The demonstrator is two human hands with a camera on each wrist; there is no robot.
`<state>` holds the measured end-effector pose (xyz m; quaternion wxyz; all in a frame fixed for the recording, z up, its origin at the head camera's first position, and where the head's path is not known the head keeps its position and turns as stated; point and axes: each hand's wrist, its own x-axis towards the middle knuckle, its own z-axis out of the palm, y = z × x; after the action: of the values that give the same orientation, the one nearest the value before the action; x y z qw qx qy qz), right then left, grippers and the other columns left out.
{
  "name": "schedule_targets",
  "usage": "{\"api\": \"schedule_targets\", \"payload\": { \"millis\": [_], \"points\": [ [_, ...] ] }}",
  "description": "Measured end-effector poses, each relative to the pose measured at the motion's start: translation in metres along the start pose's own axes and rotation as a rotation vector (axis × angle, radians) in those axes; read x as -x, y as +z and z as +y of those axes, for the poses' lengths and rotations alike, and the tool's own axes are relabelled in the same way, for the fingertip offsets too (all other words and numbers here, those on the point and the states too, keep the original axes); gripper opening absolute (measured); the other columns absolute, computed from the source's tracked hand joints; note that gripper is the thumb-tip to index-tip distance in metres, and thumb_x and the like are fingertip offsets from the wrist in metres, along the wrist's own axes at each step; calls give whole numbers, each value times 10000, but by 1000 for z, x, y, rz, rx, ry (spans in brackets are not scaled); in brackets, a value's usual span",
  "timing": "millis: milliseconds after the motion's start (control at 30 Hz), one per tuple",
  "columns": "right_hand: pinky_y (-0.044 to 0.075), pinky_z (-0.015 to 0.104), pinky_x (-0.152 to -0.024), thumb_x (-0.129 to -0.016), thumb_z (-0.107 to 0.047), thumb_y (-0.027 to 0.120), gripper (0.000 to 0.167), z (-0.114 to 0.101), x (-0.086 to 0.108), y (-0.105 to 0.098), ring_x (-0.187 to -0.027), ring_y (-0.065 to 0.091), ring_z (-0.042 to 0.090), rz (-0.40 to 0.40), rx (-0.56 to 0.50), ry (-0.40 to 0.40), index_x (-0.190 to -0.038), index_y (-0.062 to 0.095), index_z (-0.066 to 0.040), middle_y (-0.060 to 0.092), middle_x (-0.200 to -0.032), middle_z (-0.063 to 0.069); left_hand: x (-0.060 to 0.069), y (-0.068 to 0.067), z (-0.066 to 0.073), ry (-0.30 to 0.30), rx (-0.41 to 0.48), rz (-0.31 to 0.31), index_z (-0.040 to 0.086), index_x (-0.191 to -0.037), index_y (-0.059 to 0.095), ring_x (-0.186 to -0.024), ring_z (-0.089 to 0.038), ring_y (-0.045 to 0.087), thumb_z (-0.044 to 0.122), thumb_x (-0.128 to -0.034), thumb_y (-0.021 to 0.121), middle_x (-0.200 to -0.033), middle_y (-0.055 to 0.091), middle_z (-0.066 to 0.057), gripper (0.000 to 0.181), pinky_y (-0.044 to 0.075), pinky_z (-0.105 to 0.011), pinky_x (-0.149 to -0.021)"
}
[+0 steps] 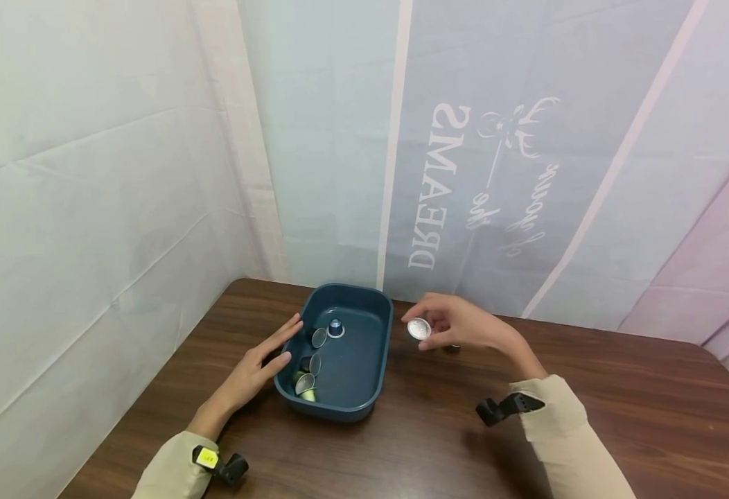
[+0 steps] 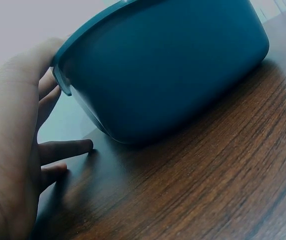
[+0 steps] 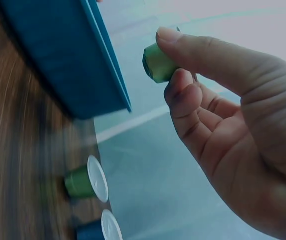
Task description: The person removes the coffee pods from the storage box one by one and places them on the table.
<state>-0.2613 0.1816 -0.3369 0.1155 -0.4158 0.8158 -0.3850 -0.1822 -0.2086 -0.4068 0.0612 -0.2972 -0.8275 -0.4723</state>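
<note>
A plain white cloth (image 1: 90, 208) covers the left of the frame. At lower left, a yellow label (image 1: 206, 457) sits on the strap over the sleeve; its print is too small to read. The left hand (image 1: 249, 374), fingers straight and spread, rests against the near-left side of the blue tub (image 1: 348, 367) at lower centre. Inside, a blue coffee capsule (image 1: 336, 328) stands on its lid; several other capsules (image 1: 319, 338) lie along the left wall, which partly hides them.

Behind, upper centre to right, hangs a pale blue printed cloth (image 1: 327, 138) with "DREAMS" running vertically, its letters reversed-looking, plus script "the" and "your" and an antler motif.

Right of the tub, above the desk, the right hand (image 1: 458, 322) pinches a green coffee capsule (image 3: 160, 64) between thumb and fingers, clear of the rim. At lower left of the right wrist view, a second green capsule (image 3: 80, 182) and a dark blue capsule (image 3: 89, 231) lie on the dark wood-grained desk (image 1: 639, 395); from above, the hand blocks most of that spot. Pinkish cloth (image 1: 714, 256) edges the far right.
</note>
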Motion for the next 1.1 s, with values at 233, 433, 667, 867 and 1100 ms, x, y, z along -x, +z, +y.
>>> {"api": "schedule_targets", "payload": {
  "millis": [233, 433, 667, 867, 1100],
  "points": [
    [510, 292, -684, -821, -131, 770, 406, 15, 31, -7, -828, 594, 191, 71, -81, 9, -1205, 643, -174, 575, -1079, 37, -1, 1, 0, 12, 16, -5, 5, -1458, 368, -1397, -372, 236, 29, -984, 474, -1537, 251, -184, 486, 189, -214, -1070],
    [515, 287, -691, -812, -78, 768, 419, 30, 51, -10, -844, 594, 184, 118, -75, 13, -1206, 631, -111, 572, -1095, 47, 0, 0, -3, 35, 16, -5, -14, -1451, 369, -1390, -388, 243, 7, -975, 481, -1534, 250, -196, 489, 199, -189, -1070],
    [531, 306, -707, -805, -37, 763, 422, 49, 72, -15, -858, 623, 188, 170, -90, 58, -1201, 622, -74, 575, -1083, 80, 0, 1, -4, 39, 23, -5, 20, -1462, 369, -1392, -386, 238, 17, -981, 480, -1537, 246, -191, 494, 202, -187, -1070],
    [505, 277, -665, -800, -136, 786, 449, 69, 91, -21, -791, 599, 157, 225, -85, 188, -1214, 620, -76, 561, -1017, 94, 0, 1, -2, 27, 26, -4, -20, -1448, 370, -1395, -373, 240, 24, -982, 480, -1540, 246, -179, 481, 195, -176, -1067],
    [507, 255, -672, -794, -172, 794, 457, 88, 92, -18, -806, 613, 137, 244, -71, 233, -1204, 631, -52, 591, -1048, 103, 0, 0, -1, 18, 6, -5, -11, -1453, 367, -1395, -372, 242, 21, -982, 476, -1540, 244, -185, 485, 201, -204, -1071]
  ]
}}
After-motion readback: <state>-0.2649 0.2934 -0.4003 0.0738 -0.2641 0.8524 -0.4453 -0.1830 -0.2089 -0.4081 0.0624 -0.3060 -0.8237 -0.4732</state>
